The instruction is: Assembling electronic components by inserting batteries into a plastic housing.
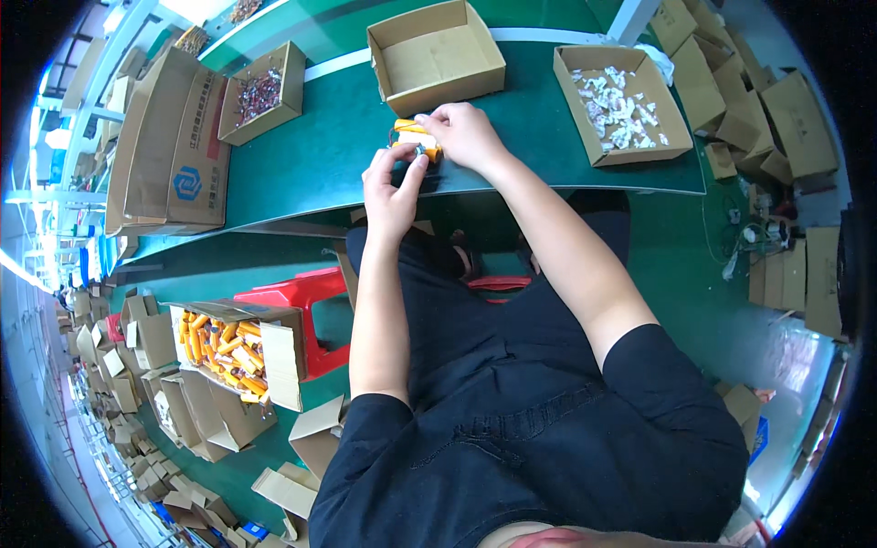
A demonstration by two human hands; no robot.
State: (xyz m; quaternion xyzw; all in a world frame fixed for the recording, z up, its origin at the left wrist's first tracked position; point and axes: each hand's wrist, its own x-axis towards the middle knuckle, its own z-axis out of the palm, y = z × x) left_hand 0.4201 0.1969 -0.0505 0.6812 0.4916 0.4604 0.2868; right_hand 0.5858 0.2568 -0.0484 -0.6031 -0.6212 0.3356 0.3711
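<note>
Just above the near edge of the green table, both my hands are at an orange-and-white battery pack [417,137]. A thin dark wire curves at its left side. My left hand [395,190] is closed at the near end, thumb and index finger pinched together there with a small silvery bit at their tips. On the far right side, my right hand [468,135] is closed, its thumb and fingers gripping the pack's upper part. My fingers hide parts of the pack, and its fine detail is too small to read.
An open cardboard box [438,93] stands beyond my hands. To the right is a box [650,155] of white pieces; to the left, a box [294,91] of dark red parts beside a large carton [169,146]. Orange packs [224,347] fill a carton by a red stool [315,297].
</note>
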